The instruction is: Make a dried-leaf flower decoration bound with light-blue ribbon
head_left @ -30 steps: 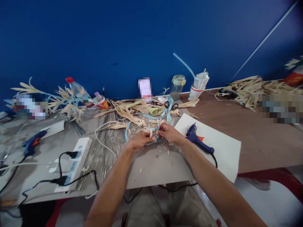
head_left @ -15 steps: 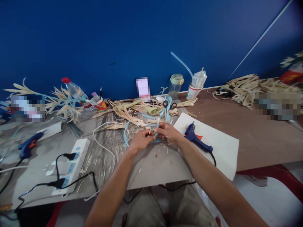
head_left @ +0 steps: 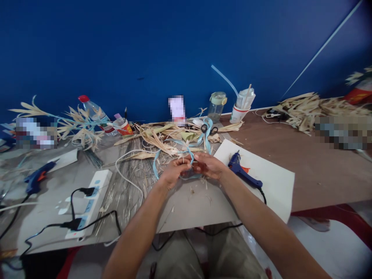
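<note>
Above the table middle, my left hand has thumb and fingers pinched on a light-blue ribbon, a narrow paper-like strip. My right hand meets it from the right, its fingers curled round the same strip. Part of the strip stands up between the fingertips; whether it wraps a thin stem is too small to tell. More of the ribbon loops down to the left and below the hands. Dried corn husks lie just behind. Black-handled scissors rest there, with blue ribbon across them.
A blue glue gun lies on a white board at right; another glue gun is at left. Nearby are a power strip with cords, thin wires, a bottle, a lidded jar and a paper cup.
The right hand has turned and its fingers have shifted along the ribbon, now more curled beneath it. The upright bit of ribbon shows more between the hands. The camera view shifted slightly.
</note>
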`<state>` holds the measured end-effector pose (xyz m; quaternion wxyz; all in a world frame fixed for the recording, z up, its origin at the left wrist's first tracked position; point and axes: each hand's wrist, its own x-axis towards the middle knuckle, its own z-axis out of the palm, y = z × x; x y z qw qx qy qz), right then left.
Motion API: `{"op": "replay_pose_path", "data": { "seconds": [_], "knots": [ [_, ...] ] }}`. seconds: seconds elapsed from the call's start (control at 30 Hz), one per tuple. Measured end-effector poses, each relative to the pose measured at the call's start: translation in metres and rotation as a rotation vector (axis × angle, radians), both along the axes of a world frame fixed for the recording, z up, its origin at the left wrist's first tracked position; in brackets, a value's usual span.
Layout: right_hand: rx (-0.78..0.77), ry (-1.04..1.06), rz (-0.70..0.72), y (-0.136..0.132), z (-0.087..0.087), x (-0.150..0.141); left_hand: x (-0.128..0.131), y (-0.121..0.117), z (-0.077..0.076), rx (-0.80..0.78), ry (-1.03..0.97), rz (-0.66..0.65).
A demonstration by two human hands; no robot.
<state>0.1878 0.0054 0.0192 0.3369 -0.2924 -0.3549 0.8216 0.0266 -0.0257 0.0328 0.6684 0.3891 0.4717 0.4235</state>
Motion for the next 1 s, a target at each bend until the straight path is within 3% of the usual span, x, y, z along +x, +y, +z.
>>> {"op": "replay_pose_path", "data": {
  "seconds": [0.17,0.43,0.7,1.0],
  "knots": [
    [0.032,-0.016,-0.031,-0.001,0.003,0.001,0.002,0.001,-0.003,-0.086,-0.077,0.01],
    [0.17,-0.133,-0.083,0.0,0.005,-0.003,0.003,0.0,-0.005,0.074,0.028,-0.03],
    [0.339,-0.362,-0.161,0.005,-0.012,-0.005,0.0,0.004,-0.011,0.063,0.166,-0.037],
    [0.108,-0.128,-0.058,0.0,0.0,-0.003,0.0,0.003,-0.008,0.021,0.113,-0.033]
  ]
}}
